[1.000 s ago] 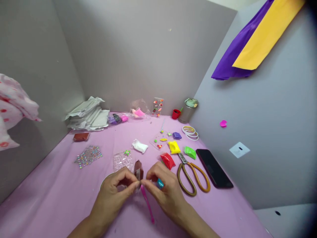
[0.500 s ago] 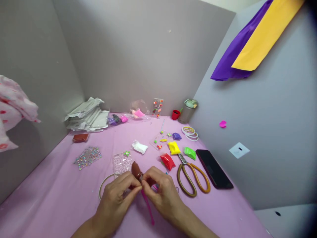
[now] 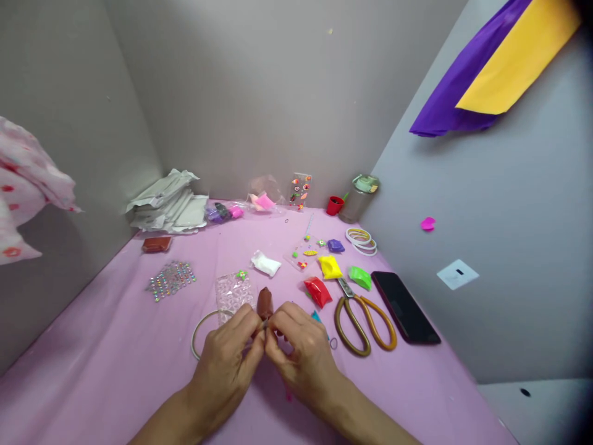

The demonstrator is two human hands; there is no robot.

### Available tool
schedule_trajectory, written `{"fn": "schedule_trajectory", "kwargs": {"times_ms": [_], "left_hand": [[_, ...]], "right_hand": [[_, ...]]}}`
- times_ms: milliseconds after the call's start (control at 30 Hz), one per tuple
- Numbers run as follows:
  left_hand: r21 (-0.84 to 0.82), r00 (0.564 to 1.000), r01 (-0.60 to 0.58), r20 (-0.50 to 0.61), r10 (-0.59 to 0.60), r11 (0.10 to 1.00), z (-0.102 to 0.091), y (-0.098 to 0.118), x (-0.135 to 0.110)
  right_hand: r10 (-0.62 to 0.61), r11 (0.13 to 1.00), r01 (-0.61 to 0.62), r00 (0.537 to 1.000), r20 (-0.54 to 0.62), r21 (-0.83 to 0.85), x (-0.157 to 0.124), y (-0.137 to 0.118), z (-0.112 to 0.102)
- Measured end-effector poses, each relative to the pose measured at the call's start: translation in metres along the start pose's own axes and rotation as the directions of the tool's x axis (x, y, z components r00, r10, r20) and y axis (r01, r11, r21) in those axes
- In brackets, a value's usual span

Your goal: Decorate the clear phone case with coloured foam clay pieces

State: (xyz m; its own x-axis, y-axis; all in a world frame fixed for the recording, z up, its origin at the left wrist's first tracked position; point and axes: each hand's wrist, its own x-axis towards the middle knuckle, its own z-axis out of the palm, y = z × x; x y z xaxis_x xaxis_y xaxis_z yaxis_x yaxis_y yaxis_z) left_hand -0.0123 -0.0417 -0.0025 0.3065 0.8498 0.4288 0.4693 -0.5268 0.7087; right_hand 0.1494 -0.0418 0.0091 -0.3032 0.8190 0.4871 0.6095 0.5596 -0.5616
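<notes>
i'm pinching the near end of a small brown packet (image 3: 264, 303) with my left hand (image 3: 227, 352) and right hand (image 3: 303, 352), both sets of fingertips gripping it side by side. the packet is sitting at near center, far end sticking out past my fingers. a pale hoop (image 3: 193, 337) is lying just left of my left hand, partly hidden. scissors (image 3: 353, 329) are lying right of my right hand, a red packet (image 3: 317, 292) farther off, a black phone (image 3: 406, 307) resting far right.
</notes>
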Motion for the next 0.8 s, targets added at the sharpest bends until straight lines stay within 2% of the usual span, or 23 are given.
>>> {"fn": "schedule_trajectory", "kwargs": {"times_ms": [133, 300, 400, 467, 600, 633, 700, 800], "left_hand": [[0.072, 0.998, -0.019, -0.063, 0.024, 0.997, -0.002, 0.002, 0.000], [0.010, 0.995, 0.097, -0.041, -0.096, 0.995, -0.006, -0.001, 0.004], [-0.068, 0.990, 0.138, -0.014, -0.139, 0.988, -0.008, -0.004, 0.006], [-0.140, 0.986, 0.168, 0.008, -0.168, 0.976, -0.010, -0.005, 0.008], [-0.320, 0.966, 0.259, 0.062, -0.253, 0.911, -0.014, -0.003, 0.010], [-0.365, 0.962, 0.272, 0.069, -0.265, 0.890, -0.015, -0.002, 0.010], [-0.463, 0.953, 0.294, 0.080, -0.292, 0.836, -0.016, -0.002, 0.010], [-0.594, 0.931, 0.338, 0.097, -0.352, 0.730, -0.019, -0.006, 0.011]], "right_hand": [[0.009, 0.996, -0.014, 0.998, -0.056, -0.084, 0.002, 0.001, -0.002], [0.181, 0.976, -0.179, 0.983, -0.005, 0.122, 0.006, 0.003, -0.006], [0.231, 0.954, -0.236, 0.972, 0.047, 0.187, 0.006, 0.001, -0.008], [0.201, 0.960, -0.205, 0.979, 0.038, 0.191, 0.006, 0.001, -0.010], [0.044, 0.986, -0.045, 0.999, 0.009, 0.163, 0.006, 0.005, -0.022], [0.020, 0.988, -0.026, 0.999, 0.042, 0.153, 0.006, 0.007, -0.025], [0.013, 0.988, -0.040, 0.984, 0.180, 0.148, 0.006, 0.009, -0.030], [0.064, 0.983, -0.122, 0.927, 0.370, 0.137, 0.004, 0.009, -0.030]]}}
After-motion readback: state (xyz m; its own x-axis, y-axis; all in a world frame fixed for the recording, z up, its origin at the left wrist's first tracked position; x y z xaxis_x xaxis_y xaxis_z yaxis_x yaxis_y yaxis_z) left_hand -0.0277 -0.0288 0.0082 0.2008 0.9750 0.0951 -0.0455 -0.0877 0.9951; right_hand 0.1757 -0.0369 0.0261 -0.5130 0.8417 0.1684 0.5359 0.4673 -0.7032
